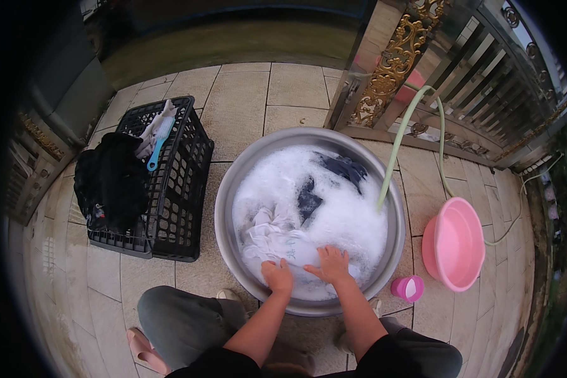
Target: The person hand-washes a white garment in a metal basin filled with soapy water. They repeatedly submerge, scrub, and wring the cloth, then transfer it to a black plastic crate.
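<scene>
A large round metal basin [224, 222] full of white suds stands before me. Wet white fabric, apparently a garment [264, 231], lies bunched in the foam at its near left and bears greenish writing. My left hand [278, 276] is curled on the near edge of this white garment, its fingers gripping the cloth. With fingers spread, my right hand [331, 265] rests on the fabric to the right of the writing. Dark navy cloth [342, 169] pokes through the foam at the far right, and another dark patch shows near the middle. Suds hide the rest of the basin's contents.
Left stands a black plastic crate [179, 203] bearing black clothing [113, 179], a pale cloth [151, 130] and a blue-handled brush [159, 144]. A green hose [406, 123] dips into the basin's right side. Beyond are a pink basin [460, 245], a pink cup [408, 288] and a metal gate [453, 94].
</scene>
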Tool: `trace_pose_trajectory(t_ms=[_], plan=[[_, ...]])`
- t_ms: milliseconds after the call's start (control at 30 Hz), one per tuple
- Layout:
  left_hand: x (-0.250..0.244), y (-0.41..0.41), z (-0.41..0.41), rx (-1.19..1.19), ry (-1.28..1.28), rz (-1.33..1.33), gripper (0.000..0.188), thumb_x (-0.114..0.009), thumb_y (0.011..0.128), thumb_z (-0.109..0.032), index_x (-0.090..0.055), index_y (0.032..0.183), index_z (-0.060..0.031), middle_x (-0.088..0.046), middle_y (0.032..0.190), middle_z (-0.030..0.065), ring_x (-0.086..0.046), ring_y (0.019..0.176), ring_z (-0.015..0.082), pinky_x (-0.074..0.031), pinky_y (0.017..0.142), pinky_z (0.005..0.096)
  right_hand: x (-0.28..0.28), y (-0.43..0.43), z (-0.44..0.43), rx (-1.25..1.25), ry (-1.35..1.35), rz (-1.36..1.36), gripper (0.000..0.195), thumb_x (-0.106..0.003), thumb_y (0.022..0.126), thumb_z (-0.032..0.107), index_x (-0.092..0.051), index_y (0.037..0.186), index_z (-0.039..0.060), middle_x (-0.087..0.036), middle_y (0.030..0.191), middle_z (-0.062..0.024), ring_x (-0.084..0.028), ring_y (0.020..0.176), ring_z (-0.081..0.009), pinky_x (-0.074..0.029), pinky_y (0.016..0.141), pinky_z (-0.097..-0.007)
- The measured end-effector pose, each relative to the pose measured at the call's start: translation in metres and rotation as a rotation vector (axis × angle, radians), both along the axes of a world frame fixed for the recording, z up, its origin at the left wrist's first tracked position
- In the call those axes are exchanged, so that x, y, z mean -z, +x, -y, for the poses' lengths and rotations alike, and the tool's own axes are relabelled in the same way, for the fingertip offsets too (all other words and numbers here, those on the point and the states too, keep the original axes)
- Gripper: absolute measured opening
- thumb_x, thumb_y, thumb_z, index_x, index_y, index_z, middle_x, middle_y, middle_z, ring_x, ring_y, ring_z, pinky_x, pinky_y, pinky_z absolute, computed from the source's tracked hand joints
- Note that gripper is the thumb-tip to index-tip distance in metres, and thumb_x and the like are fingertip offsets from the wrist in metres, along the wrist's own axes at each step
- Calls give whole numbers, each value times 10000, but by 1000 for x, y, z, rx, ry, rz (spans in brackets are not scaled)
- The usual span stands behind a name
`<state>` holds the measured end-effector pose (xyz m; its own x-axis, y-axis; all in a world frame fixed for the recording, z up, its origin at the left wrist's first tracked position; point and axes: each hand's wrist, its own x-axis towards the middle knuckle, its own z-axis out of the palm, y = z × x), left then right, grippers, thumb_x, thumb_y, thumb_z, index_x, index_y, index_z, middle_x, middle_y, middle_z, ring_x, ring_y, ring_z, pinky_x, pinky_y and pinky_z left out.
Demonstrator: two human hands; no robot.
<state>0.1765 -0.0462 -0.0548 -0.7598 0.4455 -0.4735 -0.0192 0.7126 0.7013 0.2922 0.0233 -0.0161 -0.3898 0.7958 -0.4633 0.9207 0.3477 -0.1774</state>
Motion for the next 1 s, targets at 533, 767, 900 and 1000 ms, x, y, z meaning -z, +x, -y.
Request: trace_pose_trajectory(t_ms=[533,767,900,1000], plan=[[-21,4,-12,87,342,942,297,-453,831,-254,-512,992,-12,-546,842,69,-514,754,169,-428,641,307,9,-30,7,858,74,-693,369,-479,783,357,-571,789,0,-579,680,-172,-564,652,-245,-421,623,-367],[-50,23,-19,988,171,87,433,-512,774,-330,-531,931,73,-561,861,220,-526,853,350,-396,757,360,1,6,-6,1407,-456,-1225,345,-352,818,304,-447,1021,41,-499,1039,-162,-478,970,-314,-379,826,-419],[-55,28,-14,1232,115,-273,528,-538,750,-423,-533,929,74,-576,868,183,-533,885,303,-394,791,371,34,47,-2,1496,-712,-1676,312,-373,827,323,-493,965,71,-540,953,-116,-512,887,-268,-411,785,-371],[-16,34,-20,125,118,731,536,-523,764,-445,-538,921,67,-583,847,127,-553,844,241,-423,748,363,32,32,12,1306,-510,-1512,282,-438,818,301,-520,919,51,-573,866,-85,-536,787,-231,-426,730,-330]])
